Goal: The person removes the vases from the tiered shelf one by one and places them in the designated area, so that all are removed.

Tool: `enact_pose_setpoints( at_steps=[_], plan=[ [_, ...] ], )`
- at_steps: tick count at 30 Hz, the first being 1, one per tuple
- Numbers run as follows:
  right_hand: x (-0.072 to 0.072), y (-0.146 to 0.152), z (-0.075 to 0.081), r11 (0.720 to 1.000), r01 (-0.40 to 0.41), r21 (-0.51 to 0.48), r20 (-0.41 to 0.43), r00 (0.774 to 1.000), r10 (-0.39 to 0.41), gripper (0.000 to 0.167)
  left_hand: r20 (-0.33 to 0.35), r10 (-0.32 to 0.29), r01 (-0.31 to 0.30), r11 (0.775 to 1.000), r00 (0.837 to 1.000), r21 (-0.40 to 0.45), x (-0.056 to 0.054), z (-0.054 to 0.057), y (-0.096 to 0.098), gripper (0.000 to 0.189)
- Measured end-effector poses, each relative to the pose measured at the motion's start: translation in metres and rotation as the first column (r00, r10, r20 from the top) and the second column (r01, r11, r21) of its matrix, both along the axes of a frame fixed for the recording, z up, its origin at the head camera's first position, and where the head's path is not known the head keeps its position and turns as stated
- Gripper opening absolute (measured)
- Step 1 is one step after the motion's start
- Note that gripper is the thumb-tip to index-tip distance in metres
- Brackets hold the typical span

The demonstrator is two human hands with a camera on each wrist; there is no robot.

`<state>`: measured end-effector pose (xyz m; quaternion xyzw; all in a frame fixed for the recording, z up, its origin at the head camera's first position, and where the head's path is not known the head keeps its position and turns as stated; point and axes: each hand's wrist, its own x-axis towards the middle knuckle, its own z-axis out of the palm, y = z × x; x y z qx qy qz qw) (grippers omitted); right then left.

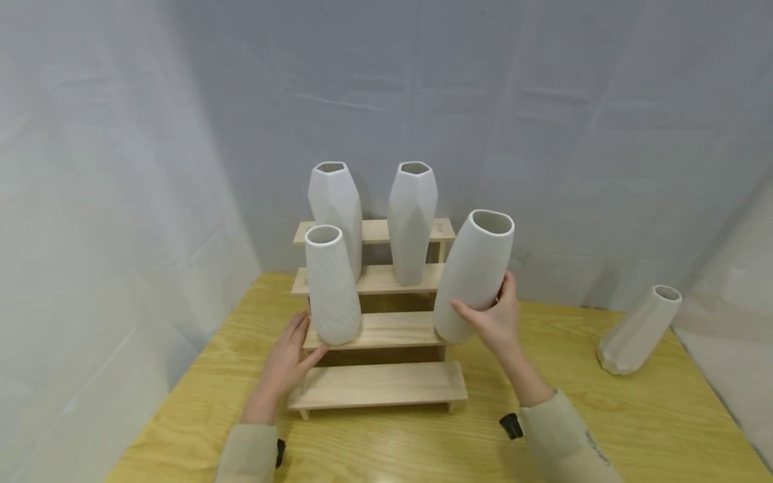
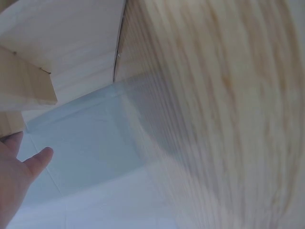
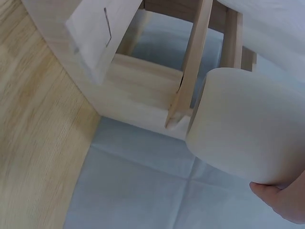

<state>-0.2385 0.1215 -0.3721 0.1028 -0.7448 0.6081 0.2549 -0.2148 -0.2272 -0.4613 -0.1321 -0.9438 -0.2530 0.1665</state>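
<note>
At the right end of the stand's (image 1: 377, 388) second-from-front tier (image 1: 395, 327), head view, the held vase (image 1: 474, 275) leans rightward; if released overhanging that edge, it could fall to the desk (image 1: 386, 449). The right grip (image 1: 498, 325) curls partway around the vase's lower half, from the right. Left wrist view: the left grip (image 2: 13, 179), thumb spread apart, touches the stand; uneven pressure could shift it. Right wrist view: the vase base projects past the right grip; tier contact cannot be confirmed.
</note>
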Motion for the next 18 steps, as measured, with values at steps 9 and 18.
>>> enact_pose_setpoints(
  at_steps=[9,18],
  plan=[
    [-0.001,0.018,-0.002,0.997,0.064,0.039,-0.02,0.998,-0.063,0.084,-0.003,0.001,-0.001,1.0,1.0,0.0,0.0,0.0,0.001,0.074],
    [0.0,0.035,-0.005,0.994,0.108,0.032,-0.006,0.994,-0.107,0.086,0.001,0.005,-0.005,1.0,1.0,-0.006,0.0,0.001,0.001,0.074]
  ],
)
